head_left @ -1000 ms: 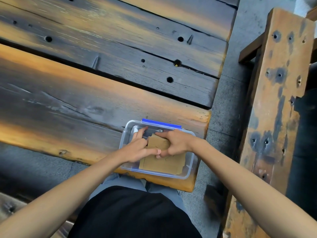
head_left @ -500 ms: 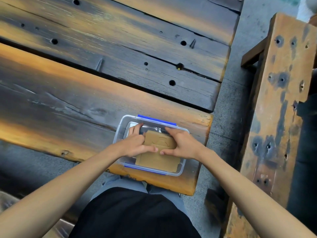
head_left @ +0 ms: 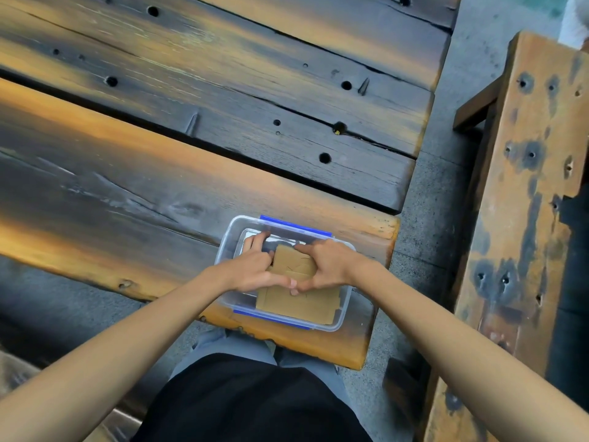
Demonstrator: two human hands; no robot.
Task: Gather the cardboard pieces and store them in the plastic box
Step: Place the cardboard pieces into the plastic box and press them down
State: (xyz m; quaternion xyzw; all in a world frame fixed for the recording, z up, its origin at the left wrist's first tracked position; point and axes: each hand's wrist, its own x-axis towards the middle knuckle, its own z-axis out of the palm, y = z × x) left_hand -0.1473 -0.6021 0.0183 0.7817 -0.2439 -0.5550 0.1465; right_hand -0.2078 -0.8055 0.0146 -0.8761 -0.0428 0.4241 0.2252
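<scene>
A clear plastic box [head_left: 346, 309] with blue clips [head_left: 294, 225] sits at the near right corner of the wooden table [head_left: 143, 193]. Brown cardboard pieces lie inside it: a large flat one [head_left: 299, 306] at the near side and a smaller one [head_left: 294, 266] on top. My left hand [head_left: 250, 271] grips the smaller piece's left edge, and my right hand [head_left: 330, 264] curls over its right and far edge. My thumbs meet on the cardboard. Both hands are down inside the box.
The table is made of dark, burnt-looking planks with holes and gaps. A wooden bench [head_left: 526, 224] runs along the right, across a strip of concrete floor [head_left: 430, 224]. My lap is just below the table's near edge.
The smaller cardboard piece, held tilted between my hands a second ago, now lies flatter in the box. My hands have sunk lower, and my thumbs have come together.
</scene>
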